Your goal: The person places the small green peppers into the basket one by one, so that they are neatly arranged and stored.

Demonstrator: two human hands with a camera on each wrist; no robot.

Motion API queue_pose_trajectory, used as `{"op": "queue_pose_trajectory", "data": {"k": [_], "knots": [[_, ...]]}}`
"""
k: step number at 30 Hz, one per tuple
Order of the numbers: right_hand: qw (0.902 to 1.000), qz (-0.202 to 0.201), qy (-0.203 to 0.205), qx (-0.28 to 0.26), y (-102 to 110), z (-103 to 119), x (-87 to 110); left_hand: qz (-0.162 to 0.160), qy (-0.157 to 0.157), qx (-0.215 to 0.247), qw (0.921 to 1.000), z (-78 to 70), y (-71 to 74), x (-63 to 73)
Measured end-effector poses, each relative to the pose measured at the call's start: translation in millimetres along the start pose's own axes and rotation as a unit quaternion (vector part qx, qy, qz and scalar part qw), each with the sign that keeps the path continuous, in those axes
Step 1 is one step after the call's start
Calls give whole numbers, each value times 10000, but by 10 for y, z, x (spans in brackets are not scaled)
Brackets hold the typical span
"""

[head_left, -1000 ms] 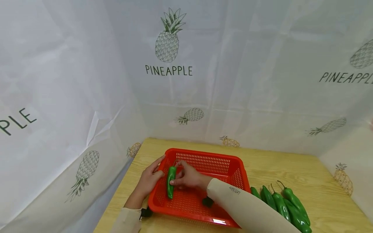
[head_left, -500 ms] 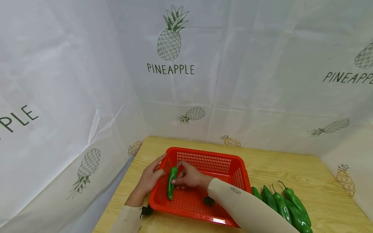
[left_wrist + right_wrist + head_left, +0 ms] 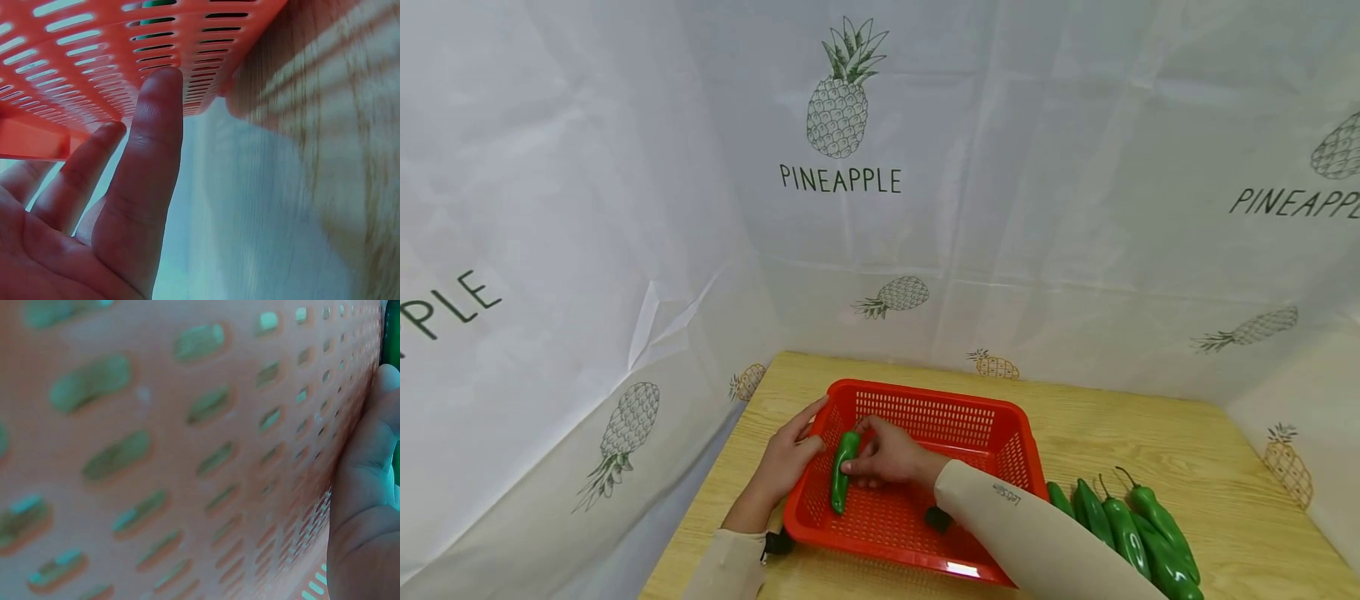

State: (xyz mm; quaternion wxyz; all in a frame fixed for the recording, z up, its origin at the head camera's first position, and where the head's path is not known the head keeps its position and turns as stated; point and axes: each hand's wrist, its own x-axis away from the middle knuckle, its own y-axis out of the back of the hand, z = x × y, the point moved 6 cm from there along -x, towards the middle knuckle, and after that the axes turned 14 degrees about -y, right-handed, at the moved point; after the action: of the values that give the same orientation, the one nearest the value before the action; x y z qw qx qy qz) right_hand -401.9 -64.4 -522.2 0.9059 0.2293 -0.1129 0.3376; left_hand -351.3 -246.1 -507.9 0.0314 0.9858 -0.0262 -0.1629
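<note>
A long green chili pepper (image 3: 842,471) stands lengthwise inside the red plastic basket (image 3: 910,560), near its left wall. My right hand (image 3: 891,454) pinches it from the right, thumb on its side and fingers by the stem end. In the right wrist view, part of the pepper (image 3: 392,337) shows at the edge beside the thumb side of the hand (image 3: 365,506). My left hand (image 3: 786,458) lies at the basket's left rim. Its straight fingertips touch the outer slotted wall in the left wrist view, where the hand (image 3: 134,187) is seen from below.
Several green chili peppers (image 3: 1123,533) lie side by side on the wooden table (image 3: 1210,442), right of the basket, partly behind my right sleeve (image 3: 1037,525). White pineapple-printed sheeting (image 3: 1045,200) encloses the table at the back and sides.
The pepper's lower end has shifted only slightly within the basket while my right hand keeps its hold. My left hand stays at the rim. The head view has tilted a little.
</note>
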Motion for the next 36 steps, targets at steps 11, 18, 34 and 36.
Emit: {"op": "queue_pose_trajectory", "data": {"k": [11, 18, 34, 36], "knots": [[9993, -259, -136, 219, 137, -25, 64, 67, -43, 8, 10000, -16, -97, -52], [9965, -506, -280, 610, 280, -6, 138, 126, -40, 80, 9999, -17, -181, -75], [9674, -605, -310, 2439, 402, 265, 461, -81, 35, -147, 9999, 48, -33, 28], [9590, -571, -113, 2775, 465, 368, 585, -58, 44, -161, 9998, 28, -21, 29]]}}
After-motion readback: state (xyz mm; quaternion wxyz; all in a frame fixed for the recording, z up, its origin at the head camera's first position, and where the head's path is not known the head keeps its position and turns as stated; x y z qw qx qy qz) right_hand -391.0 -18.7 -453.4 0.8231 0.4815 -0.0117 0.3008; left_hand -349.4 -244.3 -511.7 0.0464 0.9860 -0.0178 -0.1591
